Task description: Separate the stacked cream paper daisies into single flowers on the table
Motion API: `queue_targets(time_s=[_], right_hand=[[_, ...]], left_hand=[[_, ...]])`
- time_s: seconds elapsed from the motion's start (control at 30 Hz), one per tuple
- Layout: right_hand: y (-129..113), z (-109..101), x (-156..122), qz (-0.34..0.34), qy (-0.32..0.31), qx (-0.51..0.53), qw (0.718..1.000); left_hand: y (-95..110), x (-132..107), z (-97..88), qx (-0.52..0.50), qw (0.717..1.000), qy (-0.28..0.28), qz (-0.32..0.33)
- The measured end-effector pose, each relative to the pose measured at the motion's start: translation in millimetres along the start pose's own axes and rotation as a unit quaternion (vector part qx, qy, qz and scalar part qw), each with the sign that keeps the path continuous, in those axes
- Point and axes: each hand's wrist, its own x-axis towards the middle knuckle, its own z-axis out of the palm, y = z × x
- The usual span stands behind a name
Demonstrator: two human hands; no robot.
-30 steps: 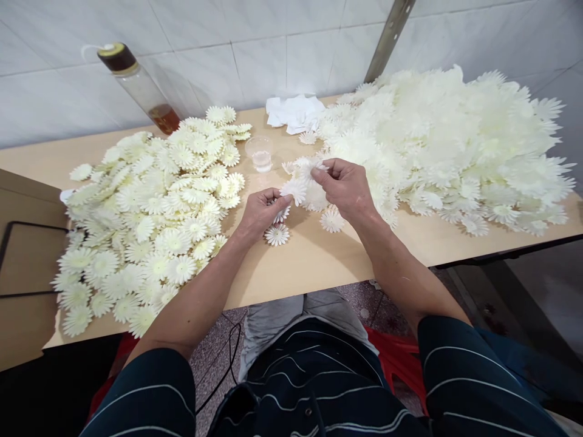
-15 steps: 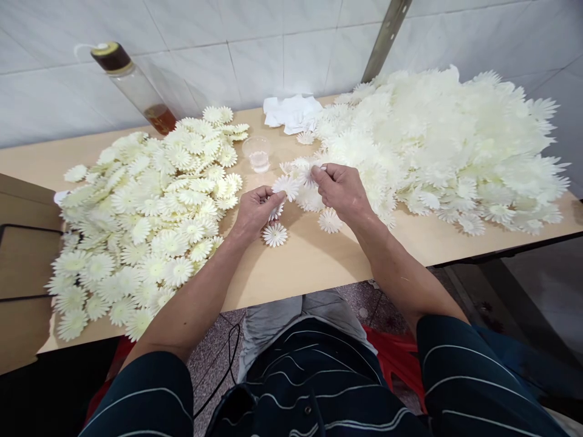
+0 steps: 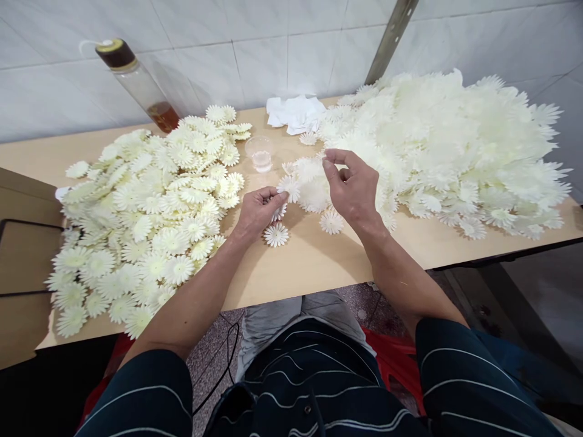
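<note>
Now, the left hand (image 3: 255, 212) pinches one white, many-petalled artificial flower (image 3: 290, 189) above the tan tabletop (image 3: 319, 261); it looks light, bendable, best held near its centre. The right hand's (image 3: 355, 187) fingertips nearly meet, contents unclear. Beyond stand a small clear plastic cup (image 3: 261, 159), apparently holding something colourless, and a tall transparent bottle (image 3: 146, 91) containing amber liquid (image 3: 164, 116).

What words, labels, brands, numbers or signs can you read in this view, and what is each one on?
None: I can find no readable text.
The bottle and the clear cup show no lettering that I can make out.
The brown panel at the left edge bears black lines, not letters.
The striped shirt shows only stripes and a button.
</note>
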Motion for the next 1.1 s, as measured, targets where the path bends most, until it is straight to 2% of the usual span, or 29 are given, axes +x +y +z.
queue_targets(time_s=[0.07,0.17,0.23,0.37,0.47,0.67,0.8,0.87,1.03,1.1], right_hand=[[-9,2,-5,0.000,-0.036,0.024,0.999],[-18,8,-12,0.016,-0.140,0.051,0.989],[-20,12,-13,0.026,-0.186,0.047,0.981],[-22,14,-11,0.044,-0.210,0.027,0.976],[-25,10,-8,0.058,-0.199,0.042,0.977],[-27,5,-7,0.068,-0.194,0.036,0.978],[-18,4,-5,0.056,-0.178,0.029,0.982],[-9,2,-1,0.040,-0.142,0.019,0.989],[8,-8,6,-0.012,-0.002,-0.039,0.999],[4,-7,2,-0.012,0.003,-0.027,1.000]], left_hand=[[-4,1,0.8,0.024,0.999,0.009,0.027],[-9,1,2.0,0.066,0.995,0.013,0.077],[-10,1,2.3,0.089,0.991,0.012,0.098],[-12,1,2.1,0.114,0.986,0.013,0.120],[-13,1,2.1,0.101,0.986,0.030,0.131],[-13,3,0.4,0.018,0.996,0.034,0.075],[-12,6,-0.7,-0.036,0.998,0.044,0.042],[-12,7,-0.5,-0.050,0.996,0.060,0.037],[-17,9,-0.4,-0.053,0.993,0.089,0.062],[-19,9,-0.6,-0.060,0.990,0.098,0.078]])
